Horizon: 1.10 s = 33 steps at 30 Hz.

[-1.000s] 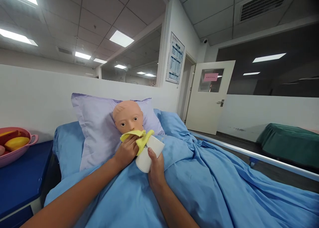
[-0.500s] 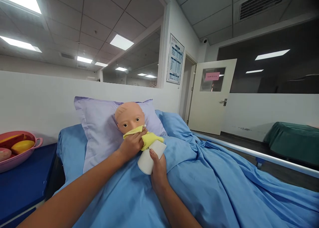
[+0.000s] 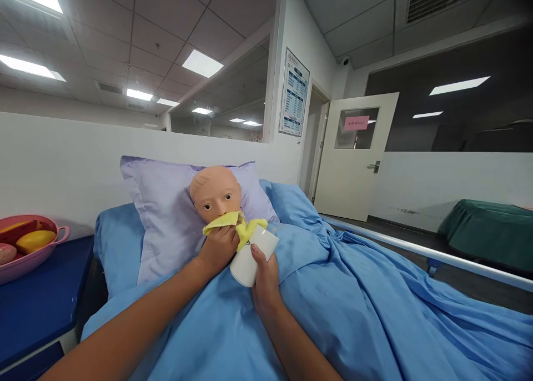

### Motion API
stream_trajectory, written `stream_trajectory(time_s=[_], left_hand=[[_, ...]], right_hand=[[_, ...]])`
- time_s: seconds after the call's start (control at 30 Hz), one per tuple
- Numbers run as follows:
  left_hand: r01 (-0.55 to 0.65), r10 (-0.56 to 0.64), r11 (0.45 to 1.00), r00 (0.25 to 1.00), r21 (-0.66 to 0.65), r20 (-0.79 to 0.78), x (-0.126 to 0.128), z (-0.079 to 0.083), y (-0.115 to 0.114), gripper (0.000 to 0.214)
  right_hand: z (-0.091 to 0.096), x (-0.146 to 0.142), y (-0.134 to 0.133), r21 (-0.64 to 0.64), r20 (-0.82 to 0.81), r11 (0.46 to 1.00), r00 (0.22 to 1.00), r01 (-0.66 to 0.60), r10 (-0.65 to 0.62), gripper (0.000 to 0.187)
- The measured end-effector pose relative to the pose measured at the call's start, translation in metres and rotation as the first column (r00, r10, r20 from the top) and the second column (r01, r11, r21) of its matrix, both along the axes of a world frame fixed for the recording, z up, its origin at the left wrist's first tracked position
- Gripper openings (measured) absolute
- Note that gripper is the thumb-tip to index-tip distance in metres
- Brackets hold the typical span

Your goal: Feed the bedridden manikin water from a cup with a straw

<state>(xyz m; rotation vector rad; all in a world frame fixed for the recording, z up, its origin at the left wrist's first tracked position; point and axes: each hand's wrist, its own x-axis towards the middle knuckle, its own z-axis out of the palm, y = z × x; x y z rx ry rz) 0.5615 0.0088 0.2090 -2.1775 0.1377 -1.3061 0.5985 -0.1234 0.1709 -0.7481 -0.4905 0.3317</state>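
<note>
A training manikin point(image 3: 214, 191) lies in bed with its head on a lilac pillow point(image 3: 166, 214) and a blue sheet point(image 3: 333, 309) over its body. My left hand point(image 3: 219, 249) is closed on a yellow cloth point(image 3: 233, 224) and presses it against the manikin's mouth and chin. My right hand point(image 3: 264, 281) grips a white paper cup point(image 3: 252, 255), tilted, just below the chin and touching the cloth. The manikin's mouth is hidden behind the cloth.
A pink bowl of fruit point(image 3: 25, 247) stands on a blue bedside cabinet point(image 3: 37, 303) at the left. A metal bed rail point(image 3: 428, 256) runs along the right side. Beyond it are a green-covered bed point(image 3: 487, 236) and a white door point(image 3: 353, 156).
Both hands stay at the manikin's mouth. The cloth has shifted slightly under my left hand, and the view has drifted a little.
</note>
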Motion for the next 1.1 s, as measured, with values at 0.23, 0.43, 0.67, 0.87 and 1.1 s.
stream_trajectory(time_s=[0.23,0.43,0.67,0.87,1.1], left_hand=[[0.140,-0.140,0.987,0.990,-0.079,0.012,-0.015,-0.021,0.011,0.016],[0.329,-0.329,0.922,0.944,-0.205,0.036,-0.043,-0.019,0.012,0.021],[0.339,-0.339,0.934,0.941,-0.109,0.019,-0.017,0.021,0.001,0.026],[0.178,-0.176,0.978,0.984,-0.111,0.028,0.003,0.013,0.005,0.029],[0.199,-0.197,0.977,0.980,-0.073,0.029,-0.022,-0.014,0.013,0.023]], right_hand=[[0.003,0.000,0.001,-0.003,0.009,1.000,1.000,-0.012,0.012,0.058],[0.002,0.000,0.004,-0.010,0.020,1.000,1.000,-0.001,0.001,0.056],[0.006,-0.002,0.002,0.051,0.068,0.999,0.998,0.006,-0.010,0.062],[0.007,-0.004,0.000,0.009,-0.025,1.000,1.000,0.003,-0.003,0.060],[0.008,-0.005,0.001,-0.021,-0.031,1.000,0.999,0.016,-0.017,0.060]])
